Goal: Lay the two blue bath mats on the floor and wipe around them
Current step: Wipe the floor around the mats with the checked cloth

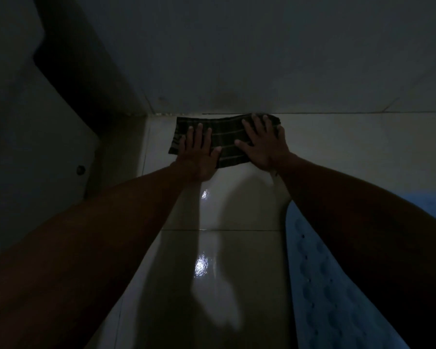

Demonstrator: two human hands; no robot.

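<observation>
— Bath mat (pixel 320 293): where does it lie?
— Flat on the tiled floor (pixel 212 285) at the lower right, pale blue with rows of raised bumps. The right forearm crosses over it and hides its right part. Only one mat is clear; a blue patch shows behind that arm, but I cannot tell whether it is a second one.
— And the hands?
— Both reach forward to a dark striped cloth (pixel 224 139) spread on the floor, its far edge right at the foot of the wall (pixel 262 59). The left hand (pixel 199 154) lies flat on the cloth's left half, fingers spread. The right hand (pixel 264 144) presses flat on the right half, fingers also splayed — neither is closed around anything.
— Anything else?
— The light is dim. The tiles are glossy, with bright glints between the arms. A dark doorway or frame (pixel 86 79) stands at the left.
</observation>
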